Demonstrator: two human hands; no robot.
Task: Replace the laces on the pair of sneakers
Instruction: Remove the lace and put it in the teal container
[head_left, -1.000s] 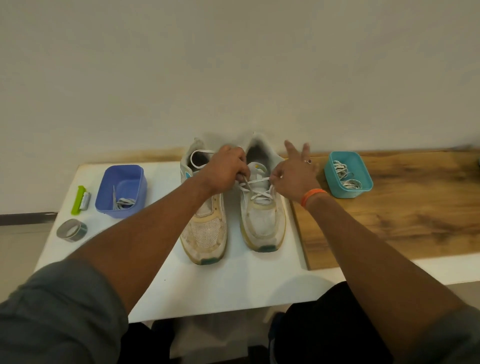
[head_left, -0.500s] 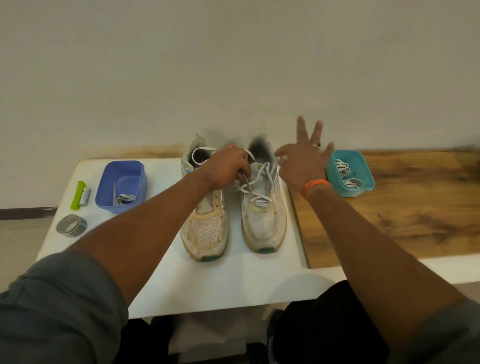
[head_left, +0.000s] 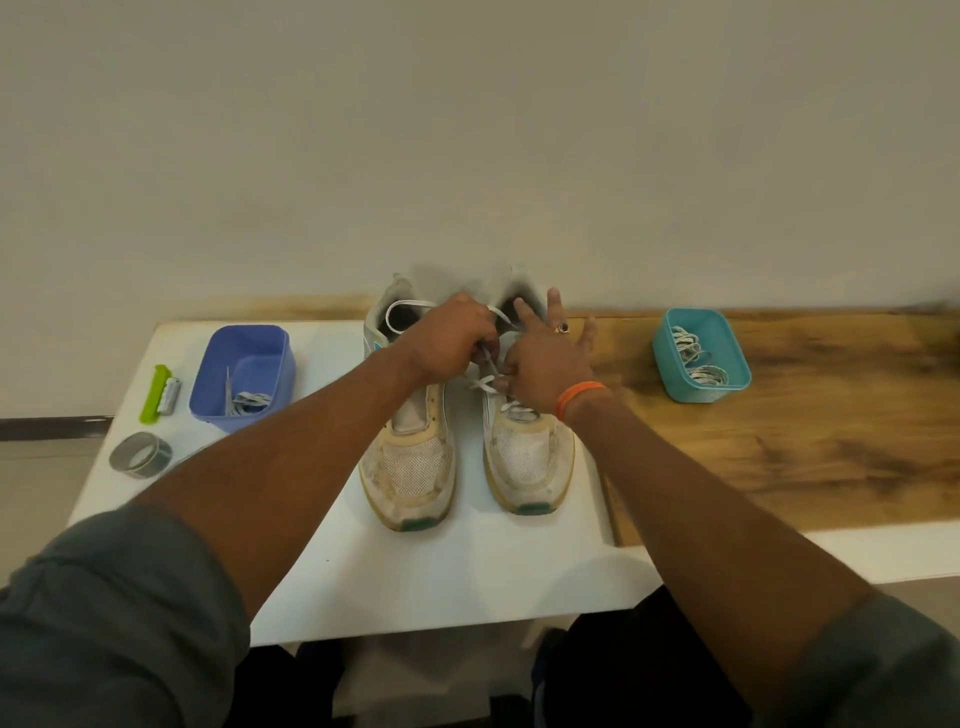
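Lacing is under way on the right sneaker (head_left: 527, 441) in the middle of the frame. Both hands, left hand (head_left: 447, 340) and right hand (head_left: 545, 358), pinch its white lace (head_left: 485, 382) near the top holes. The left sneaker (head_left: 410, 452) beside it looks bare, so I think half is left.

- Two worn white sneakers stand side by side on the white surface (head_left: 426, 577), toes toward six o'clock: the left sneaker (head_left: 413, 457) and the right sneaker (head_left: 530, 457).
- The left hand (head_left: 449, 343) curls round the white lace (head_left: 485, 382) above the right sneaker's tongue.
- The right hand (head_left: 545, 358) pinches the same lace, its outer fingers spread toward twelve o'clock.
- At nine o'clock sits a purple tub (head_left: 241, 376); at three o'clock, a teal tub (head_left: 701, 358) holding laces.
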